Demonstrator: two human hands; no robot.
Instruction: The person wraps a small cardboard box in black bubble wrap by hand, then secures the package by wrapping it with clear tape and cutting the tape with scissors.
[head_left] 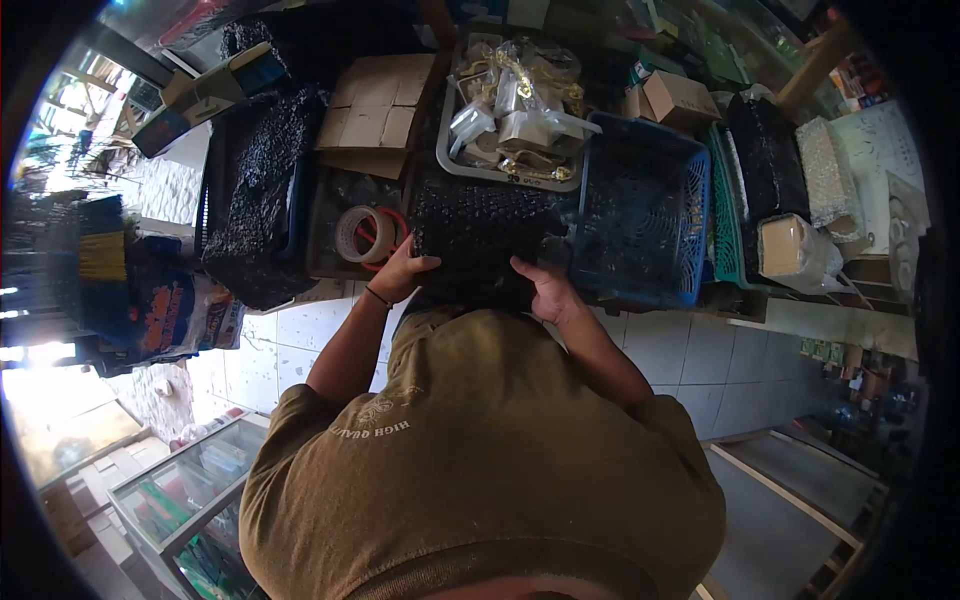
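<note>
Black bubble wrap [480, 225] is stretched between my two hands at the near edge of the work surface. My left hand [400, 272] grips its left side, with the thumb on top and the other fingers mostly underneath. On the right side, my right hand [545, 288] holds the wrap with its thumb pointing inward. Whatever may be inside the wrap is hidden. Just left of my left hand lies a roll of tape [362, 236] beside a red ring [398, 228]. Beyond the wrap is a light tray [447, 165] heaped with gold-coloured and plastic-bagged pieces.
To the right are a blue basket [640, 278], a green basket [727, 235] and a wrapped package [785, 248]. A cardboard box [370, 115] and a black-wrapped bundle [262, 185] are on the left. A glass case [195, 490] stands behind at lower left.
</note>
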